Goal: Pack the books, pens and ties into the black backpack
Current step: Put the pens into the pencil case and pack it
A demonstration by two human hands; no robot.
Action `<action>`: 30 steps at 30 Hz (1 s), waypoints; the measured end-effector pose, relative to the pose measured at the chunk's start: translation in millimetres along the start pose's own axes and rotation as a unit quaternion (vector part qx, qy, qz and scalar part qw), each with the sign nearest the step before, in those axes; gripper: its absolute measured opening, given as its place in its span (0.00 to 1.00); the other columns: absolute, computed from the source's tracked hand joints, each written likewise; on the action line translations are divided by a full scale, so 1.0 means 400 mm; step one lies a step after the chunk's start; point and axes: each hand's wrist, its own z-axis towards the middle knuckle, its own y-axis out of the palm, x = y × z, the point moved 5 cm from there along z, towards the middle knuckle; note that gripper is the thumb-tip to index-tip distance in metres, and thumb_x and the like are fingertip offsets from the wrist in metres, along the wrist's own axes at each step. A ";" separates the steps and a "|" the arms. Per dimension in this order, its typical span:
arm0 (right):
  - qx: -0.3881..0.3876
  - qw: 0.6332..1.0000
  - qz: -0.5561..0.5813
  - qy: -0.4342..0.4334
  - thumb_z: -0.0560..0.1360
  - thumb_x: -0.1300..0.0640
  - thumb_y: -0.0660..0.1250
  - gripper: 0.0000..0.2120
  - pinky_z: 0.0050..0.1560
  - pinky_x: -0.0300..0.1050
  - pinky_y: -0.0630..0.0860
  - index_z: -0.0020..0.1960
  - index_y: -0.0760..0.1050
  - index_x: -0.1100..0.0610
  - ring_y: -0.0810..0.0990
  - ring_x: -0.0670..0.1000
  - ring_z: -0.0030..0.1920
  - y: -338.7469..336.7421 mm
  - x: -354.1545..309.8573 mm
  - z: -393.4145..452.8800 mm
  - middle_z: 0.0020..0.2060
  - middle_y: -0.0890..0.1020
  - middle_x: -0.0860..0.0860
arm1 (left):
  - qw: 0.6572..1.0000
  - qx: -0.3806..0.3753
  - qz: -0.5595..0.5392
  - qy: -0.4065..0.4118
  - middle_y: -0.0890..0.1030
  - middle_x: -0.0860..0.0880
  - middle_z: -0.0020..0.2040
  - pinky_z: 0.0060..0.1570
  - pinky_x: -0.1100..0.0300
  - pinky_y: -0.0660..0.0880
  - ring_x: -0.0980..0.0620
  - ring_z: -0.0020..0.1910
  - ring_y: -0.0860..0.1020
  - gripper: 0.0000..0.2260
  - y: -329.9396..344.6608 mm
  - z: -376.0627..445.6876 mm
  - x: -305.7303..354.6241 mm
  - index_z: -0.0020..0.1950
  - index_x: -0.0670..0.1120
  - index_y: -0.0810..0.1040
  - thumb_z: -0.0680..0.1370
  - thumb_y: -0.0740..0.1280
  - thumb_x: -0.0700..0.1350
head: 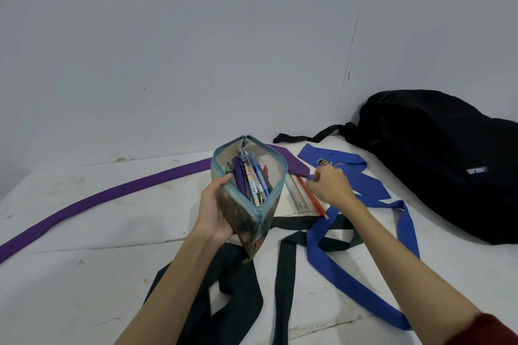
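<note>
Blue-trimmed and unzipped, the pencil case (253, 196) sits gripped in the left hand (214, 210), pens (251, 176) standing inside. The right hand (329, 186) has its fingers curled above an orange pencil (312, 194) beside a steel ruler (297, 192); whether it pinches anything I cannot tell. Purple tie (84, 204), blue tie (350, 269) and dark green tie (283, 274) sprawl over the white tabletop (84, 288). At right lies the black backpack (437, 157).

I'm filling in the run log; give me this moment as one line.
left hand: holds open pencil case with pens | right hand: reaching at orange pencil by ruler | backpack: lying right
</note>
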 end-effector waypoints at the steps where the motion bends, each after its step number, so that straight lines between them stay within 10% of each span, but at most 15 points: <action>1: -0.018 0.998 -0.061 0.011 0.77 0.54 0.64 0.08 0.35 0.42 0.67 0.45 0.69 0.58 0.72 0.52 0.42 0.021 0.015 -0.001 0.40 0.73 0.53 | 1.000 0.001 0.001 0.001 0.80 0.43 0.50 0.50 0.50 0.74 0.45 0.51 0.77 0.12 0.000 0.001 0.001 0.56 0.49 0.77 0.76 0.62 0.52; 7: -0.087 0.994 -0.048 0.044 0.76 0.59 0.64 0.06 0.32 0.39 0.67 0.47 0.70 0.62 0.71 0.48 0.35 0.083 0.057 0.014 0.39 0.74 0.53 | 1.000 0.005 0.002 0.005 0.81 0.43 0.48 0.50 0.50 0.75 0.45 0.50 0.77 0.12 -0.011 -0.002 0.008 0.55 0.49 0.77 0.77 0.61 0.52; 13: -0.093 0.903 0.418 -0.004 0.74 0.60 0.68 0.07 0.25 0.35 0.64 0.38 0.77 0.61 0.66 0.45 0.26 -0.086 -0.099 -0.056 0.27 0.74 0.51 | 0.999 0.002 0.024 0.025 0.81 0.44 0.47 0.49 0.51 0.75 0.45 0.49 0.78 0.10 -0.010 -0.003 0.009 0.54 0.49 0.77 0.78 0.60 0.50; 17: -0.188 0.947 0.238 -0.106 0.71 0.61 0.72 0.09 0.25 0.33 0.64 0.32 0.77 0.57 0.68 0.42 0.22 -0.137 -0.234 -0.123 0.24 0.75 0.49 | 0.999 -0.016 0.029 0.031 0.82 0.43 0.48 0.50 0.50 0.75 0.45 0.49 0.78 0.12 0.004 -0.003 0.004 0.56 0.48 0.77 0.77 0.60 0.49; 23: -0.132 0.982 0.024 -0.136 0.72 0.51 0.72 0.13 0.33 0.37 0.73 0.43 0.78 0.62 0.76 0.45 0.30 -0.042 -0.306 -0.125 0.32 0.80 0.52 | 0.998 -0.042 0.034 0.031 0.84 0.44 0.46 0.48 0.51 0.76 0.46 0.48 0.80 0.12 0.025 -0.004 -0.006 0.58 0.48 0.77 0.78 0.60 0.48; 30: -0.089 0.951 0.280 -0.098 0.75 0.57 0.68 0.09 0.22 0.34 0.67 0.44 0.79 0.64 0.71 0.45 0.20 -0.077 -0.273 -0.089 0.33 0.83 0.57 | 0.999 0.009 0.024 0.024 0.81 0.43 0.48 0.45 0.52 0.75 0.45 0.48 0.78 0.12 -0.023 -0.002 0.012 0.58 0.48 0.75 0.77 0.61 0.49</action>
